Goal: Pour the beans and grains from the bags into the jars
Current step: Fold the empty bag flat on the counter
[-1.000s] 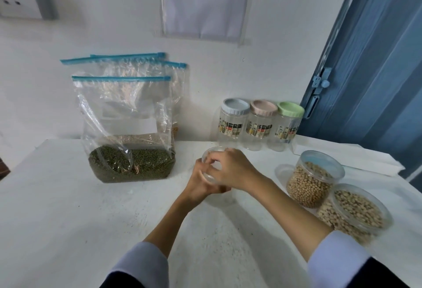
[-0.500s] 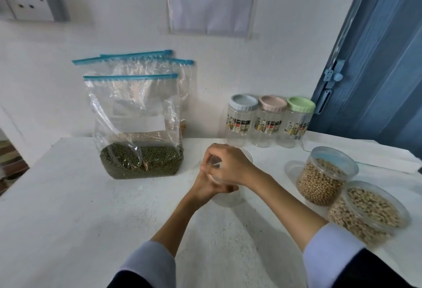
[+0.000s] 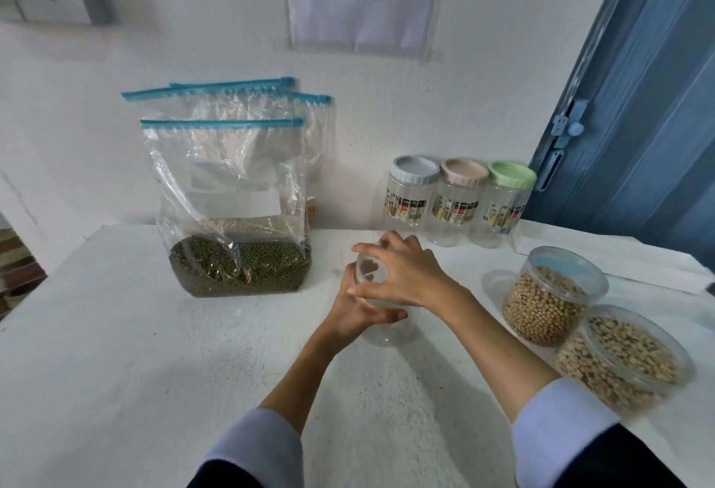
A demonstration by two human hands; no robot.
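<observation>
Toward the table's (image 3: 116, 333) back edge stands the bag of green beans (image 3: 236, 267), sealed. Mid-table, the left hand (image 3: 356, 309) grips the empty jar (image 3: 387, 329) while the right hand's (image 3: 406, 275) fingers clamp its lid (image 3: 372, 273). A sudden release could tip the light jar. Since earlier, the lid looks tilted up.

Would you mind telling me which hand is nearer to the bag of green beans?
Left. The left hand grips the side of the clear jar facing the bag of green beans; the right hand grips the jar's top, farther from it.
</observation>
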